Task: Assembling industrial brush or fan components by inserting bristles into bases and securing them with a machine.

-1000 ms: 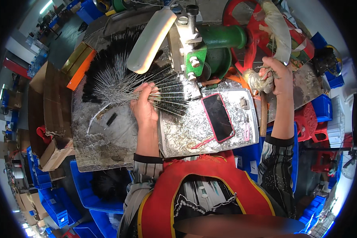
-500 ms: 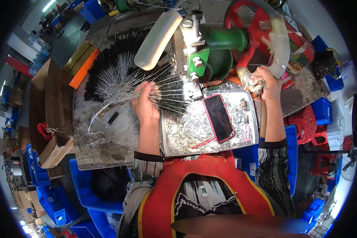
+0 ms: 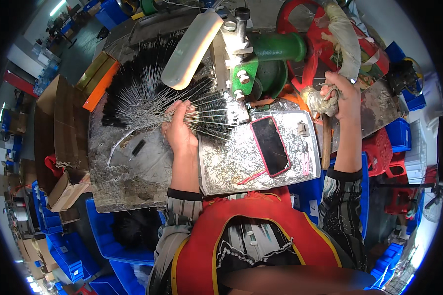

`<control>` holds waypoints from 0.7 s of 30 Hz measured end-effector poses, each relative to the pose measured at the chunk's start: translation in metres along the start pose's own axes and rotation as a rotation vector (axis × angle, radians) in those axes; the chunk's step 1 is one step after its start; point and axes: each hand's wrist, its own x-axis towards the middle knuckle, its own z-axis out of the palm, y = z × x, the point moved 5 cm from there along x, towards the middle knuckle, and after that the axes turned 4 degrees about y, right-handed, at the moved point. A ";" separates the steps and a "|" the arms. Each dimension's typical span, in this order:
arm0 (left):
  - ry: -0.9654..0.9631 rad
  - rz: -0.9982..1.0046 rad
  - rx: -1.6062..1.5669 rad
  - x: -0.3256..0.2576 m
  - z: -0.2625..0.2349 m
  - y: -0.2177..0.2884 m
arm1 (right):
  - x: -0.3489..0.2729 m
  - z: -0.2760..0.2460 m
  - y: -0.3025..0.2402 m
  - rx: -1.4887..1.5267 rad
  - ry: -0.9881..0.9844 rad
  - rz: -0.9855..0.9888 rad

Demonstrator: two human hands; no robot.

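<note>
My left hand (image 3: 183, 135) is closed on a fanned bunch of thin wire-stemmed brushes (image 3: 212, 109), their black bristles pointing toward the metal head (image 3: 237, 88) of a green hand-cranked machine (image 3: 279, 47). Behind that hand, a large pile of similar black brushes (image 3: 140, 81) lies with its pale wire stems toward me. On the right, my right hand (image 3: 347, 96) wraps round a cloth-wrapped grip (image 3: 321, 101) beside the machine's red spoked wheel (image 3: 312, 66). Fingers partly hide the grip. Whether the brush tips touch the machine head cannot be made out.
A white lamp (image 3: 192, 49) hangs low over the brushes. In front of me, a shallow tray (image 3: 221, 169) strewn with metal bits holds a red-cased phone (image 3: 270, 146). A wooden handle (image 3: 326, 142) stands by my right wrist. Cardboard boxes (image 3: 71, 128) line the left edge; blue bins (image 3: 101, 236) sit below.
My right hand has shifted a little to the right together with the cloth-wrapped grip, and the red wheel has turned slightly. My left hand stays nearly in place with the brushes.
</note>
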 end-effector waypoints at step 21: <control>0.099 0.033 -0.002 0.001 0.008 -0.005 | 0.006 0.000 -0.009 -0.049 -0.150 0.082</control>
